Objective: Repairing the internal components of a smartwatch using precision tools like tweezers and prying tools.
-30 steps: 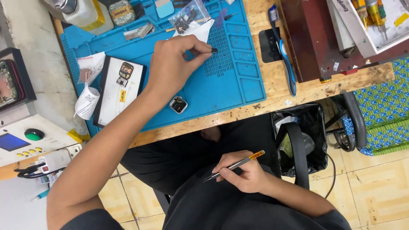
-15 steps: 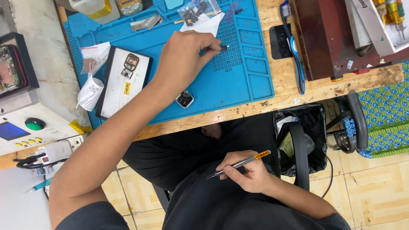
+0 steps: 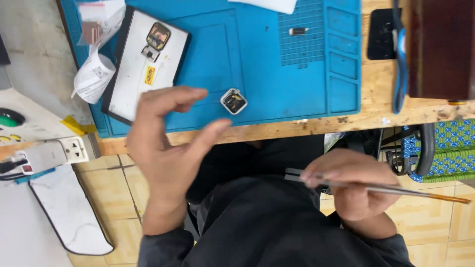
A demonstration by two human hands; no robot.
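Tweezers (image 3: pixel 316 179) sit pinched in my right hand (image 3: pixel 354 185) over my lap, together with a thin orange-tipped tool (image 3: pixel 420 193) that sticks out past my knuckles. Off to their left, my left hand (image 3: pixel 166 148) hangs with fingers (image 3: pixel 170 96) spread, holding nothing. Just beyond its fingertips a small square watch case (image 3: pixel 233 101) lies on the blue mat (image 3: pixel 257 74).

A thin metal tool with an orange-brown tip (image 3: pixel 381 188), blurred in this view, lies nearly level across the right hand's fingers over the dark lap below the desk edge, its orange end pointing right, while a small square silver-rimmed dark part (image 3: pixel 233 101) rests flat on the blue mat (image 3: pixel 257 79) near the open left hand.
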